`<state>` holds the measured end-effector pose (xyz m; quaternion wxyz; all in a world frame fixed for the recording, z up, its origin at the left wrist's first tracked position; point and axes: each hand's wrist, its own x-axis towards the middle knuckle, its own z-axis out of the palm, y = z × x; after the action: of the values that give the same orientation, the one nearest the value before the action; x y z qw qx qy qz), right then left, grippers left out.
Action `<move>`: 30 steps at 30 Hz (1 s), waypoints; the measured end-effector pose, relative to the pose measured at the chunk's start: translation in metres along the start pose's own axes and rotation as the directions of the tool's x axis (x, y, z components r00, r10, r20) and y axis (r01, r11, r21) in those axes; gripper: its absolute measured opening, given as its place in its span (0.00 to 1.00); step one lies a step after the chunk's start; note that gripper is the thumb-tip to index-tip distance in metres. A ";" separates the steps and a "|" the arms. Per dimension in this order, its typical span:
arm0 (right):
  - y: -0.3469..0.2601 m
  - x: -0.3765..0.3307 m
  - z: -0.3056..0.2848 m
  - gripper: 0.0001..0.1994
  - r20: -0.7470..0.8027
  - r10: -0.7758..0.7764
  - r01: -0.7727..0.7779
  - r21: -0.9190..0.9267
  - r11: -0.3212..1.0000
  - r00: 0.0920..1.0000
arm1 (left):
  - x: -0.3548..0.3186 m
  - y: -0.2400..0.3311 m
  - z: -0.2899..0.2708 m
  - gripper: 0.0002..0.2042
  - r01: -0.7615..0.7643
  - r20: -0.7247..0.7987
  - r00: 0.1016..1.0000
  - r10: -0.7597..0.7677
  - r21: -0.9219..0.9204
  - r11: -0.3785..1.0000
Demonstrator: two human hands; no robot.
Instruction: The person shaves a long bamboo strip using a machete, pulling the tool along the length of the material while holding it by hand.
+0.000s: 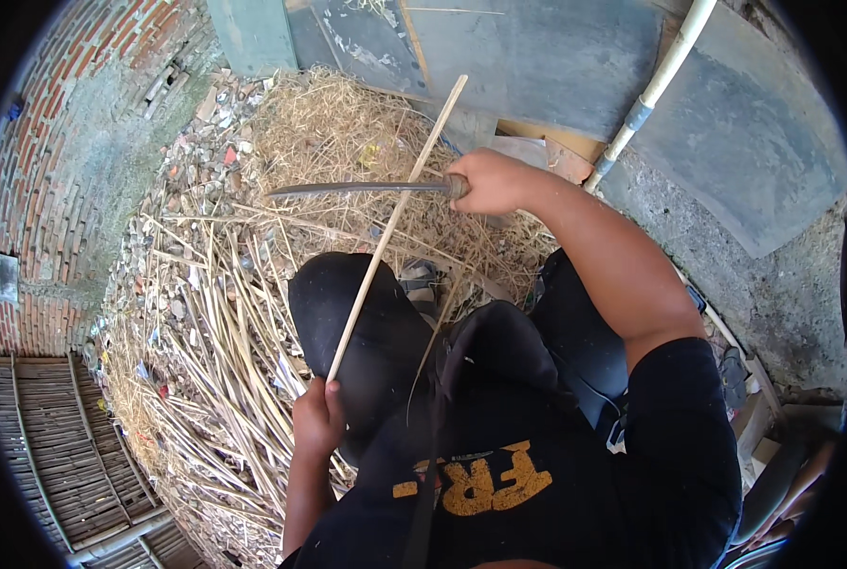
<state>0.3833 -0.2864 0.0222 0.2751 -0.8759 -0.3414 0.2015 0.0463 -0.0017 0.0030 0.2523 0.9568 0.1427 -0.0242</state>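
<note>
My left hand [318, 417] is closed around the lower end of a long pale bamboo strip [374, 263]. The strip slants up and away to the right, passing over my left knee. My right hand [492, 180] grips the handle of a machete [362, 188], whose long dark blade points left. The blade crosses the strip in its upper part, close to the handle; whether it is cutting in cannot be made out. A thin curled sliver [430, 351] hangs near my lap.
Many split bamboo strips [229, 332] lie piled on the rubble to my left. A heap of straw-like shavings [338, 128] spreads ahead. Grey panels [537, 62] and a white pipe [653, 90] stand beyond. A brick wall [73, 161] and slatted bamboo panel [58, 446] bound the left side.
</note>
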 end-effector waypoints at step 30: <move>-0.015 0.003 0.012 0.09 -0.001 -0.207 0.206 -0.095 0.974 0.978 | 0.004 -0.002 -0.002 0.19 0.010 0.012 1.000 -0.009 -0.074 0.997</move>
<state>0.3714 -0.2714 0.0217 0.2544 -0.8488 -0.4382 0.1508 0.0490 0.0021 0.0030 0.2882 0.9460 0.1465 -0.0255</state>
